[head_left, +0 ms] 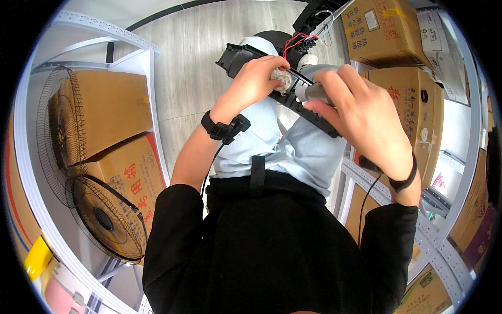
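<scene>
A long black plastic housing [316,121] lies across my thighs, slanting down to the right. My left hand [256,81] is closed, thumb and fingers gripping a whitish, rounded, rough-looking piece [282,79] against the housing. I cannot make out exactly what that piece is. Wrapped in my right hand [361,107] is a grey cylindrical tool [315,93] with a pale front end, pointed left at the whitish piece. Whether its thin tip touches the piece is too small to tell. Red wires [293,43] run from the housing's far side.
Beyond the housing stand a black upright part [312,18] and a black round part [277,37]. Metal shelving [151,104] with cartons [112,112] and wire fan guards [107,220] is on the left. More cartons [381,31] fill the right. Cables hang from both wrist straps.
</scene>
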`<state>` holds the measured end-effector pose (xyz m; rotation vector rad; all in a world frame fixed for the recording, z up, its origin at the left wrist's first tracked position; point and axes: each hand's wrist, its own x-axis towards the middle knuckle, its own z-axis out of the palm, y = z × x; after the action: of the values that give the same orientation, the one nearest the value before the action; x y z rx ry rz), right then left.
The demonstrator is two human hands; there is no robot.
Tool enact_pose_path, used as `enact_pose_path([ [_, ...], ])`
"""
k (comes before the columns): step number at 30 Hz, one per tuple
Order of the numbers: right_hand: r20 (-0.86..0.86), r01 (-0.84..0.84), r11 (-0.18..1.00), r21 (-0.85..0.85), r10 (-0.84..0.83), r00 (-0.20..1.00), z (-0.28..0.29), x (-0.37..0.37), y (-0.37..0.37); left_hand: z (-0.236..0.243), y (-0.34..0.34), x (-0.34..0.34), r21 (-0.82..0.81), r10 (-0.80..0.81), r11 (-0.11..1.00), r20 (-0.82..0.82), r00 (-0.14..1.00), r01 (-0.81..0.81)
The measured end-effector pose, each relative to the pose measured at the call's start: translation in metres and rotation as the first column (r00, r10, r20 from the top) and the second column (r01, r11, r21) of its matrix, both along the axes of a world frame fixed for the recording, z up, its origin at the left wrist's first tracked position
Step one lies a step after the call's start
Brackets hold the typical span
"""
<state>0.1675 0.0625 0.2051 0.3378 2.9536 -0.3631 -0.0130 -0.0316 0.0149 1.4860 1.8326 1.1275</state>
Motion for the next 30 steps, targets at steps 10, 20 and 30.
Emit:
enact_pose_path([
  [10, -0.201, -0.167, 0.986, -0.008, 0.162, 0.966, -0.004, 0.0, 0.004, 0.001, 0.0, 0.001, 0.017, 0.012, 1.0, -0.013, 1.0, -0.011],
  [20, -0.252, -0.182, 0.982, 0.055, 0.19, 0.949, 0.006, -0.001, 0.003, 0.006, 0.0, 0.0, -0.014, -0.012, 1.0, 0.006, 1.0, 0.012],
  [30, -0.215, -0.155, 0.981, 0.117, 0.178, 0.96, 0.003, -0.007, -0.006, 0.002, 0.0, 0.001, -0.006, 0.004, 1.0, 0.014, 1.0, -0.004],
])
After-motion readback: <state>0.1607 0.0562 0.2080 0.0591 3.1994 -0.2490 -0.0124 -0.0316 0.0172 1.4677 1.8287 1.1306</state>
